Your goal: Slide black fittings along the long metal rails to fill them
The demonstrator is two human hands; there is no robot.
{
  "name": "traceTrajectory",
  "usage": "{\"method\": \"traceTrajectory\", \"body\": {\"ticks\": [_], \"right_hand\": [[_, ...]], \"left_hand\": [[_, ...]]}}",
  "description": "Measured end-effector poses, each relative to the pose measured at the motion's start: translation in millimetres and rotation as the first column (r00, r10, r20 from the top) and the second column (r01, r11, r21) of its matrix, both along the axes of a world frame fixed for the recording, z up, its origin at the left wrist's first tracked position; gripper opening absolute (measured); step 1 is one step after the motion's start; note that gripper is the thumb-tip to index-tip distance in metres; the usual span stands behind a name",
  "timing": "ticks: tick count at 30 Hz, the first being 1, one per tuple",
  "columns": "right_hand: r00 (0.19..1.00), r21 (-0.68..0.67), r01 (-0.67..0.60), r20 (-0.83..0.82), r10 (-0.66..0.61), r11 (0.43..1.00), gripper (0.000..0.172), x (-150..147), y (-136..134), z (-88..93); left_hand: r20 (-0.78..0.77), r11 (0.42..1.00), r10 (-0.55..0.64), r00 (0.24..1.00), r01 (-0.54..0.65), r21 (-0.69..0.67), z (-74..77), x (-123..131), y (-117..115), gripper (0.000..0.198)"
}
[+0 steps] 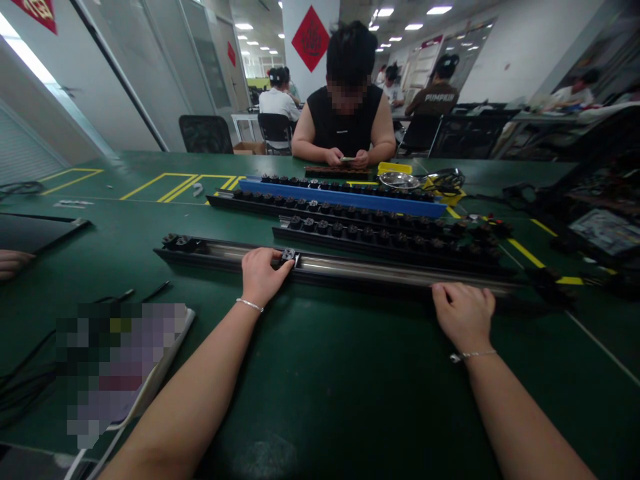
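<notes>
A long black rail with a silvery channel (380,270) lies across the green table (350,387) in front of me. My left hand (260,275) rests on the rail's left part, thumb and fingers pinched on a small black socket module (289,255) seated in the channel. Another couple of modules (181,242) sit at the rail's left end. My right hand (463,313) lies on the rail's near edge toward its right end, fingers curled down over it.
Behind the rail lie two black rails filled with modules (370,233) and a blue one (345,198). A metal bowl (399,179), a yellow box (394,167) and a seated person (347,113) are across the table. Another person's hand (11,262) shows at left.
</notes>
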State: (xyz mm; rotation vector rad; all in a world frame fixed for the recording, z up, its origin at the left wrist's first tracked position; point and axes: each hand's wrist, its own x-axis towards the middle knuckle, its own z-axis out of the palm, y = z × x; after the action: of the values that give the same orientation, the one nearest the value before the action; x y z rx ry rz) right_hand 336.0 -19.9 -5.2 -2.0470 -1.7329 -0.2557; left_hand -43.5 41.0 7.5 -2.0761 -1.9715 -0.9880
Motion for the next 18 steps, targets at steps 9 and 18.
{"method": "traceTrajectory", "body": {"ticks": [9, 18], "right_hand": [[1.000, -0.015, 0.000, -0.019, 0.000, 1.000, 0.041, -1.0, -0.3, 1.3], [1.000, 0.025, 0.011, 0.009, -0.011, 1.000, 0.038, -1.8, 0.0, -0.6]], "left_hand": [[-0.005, 1.000, -0.013, 1.000, 0.013, 0.009, -3.1, -2.0, 1.8, 0.025], [-0.016, 0.999, -0.045, 0.999, 0.044, -0.003, -1.4, -1.7, 1.5, 0.024]]}}
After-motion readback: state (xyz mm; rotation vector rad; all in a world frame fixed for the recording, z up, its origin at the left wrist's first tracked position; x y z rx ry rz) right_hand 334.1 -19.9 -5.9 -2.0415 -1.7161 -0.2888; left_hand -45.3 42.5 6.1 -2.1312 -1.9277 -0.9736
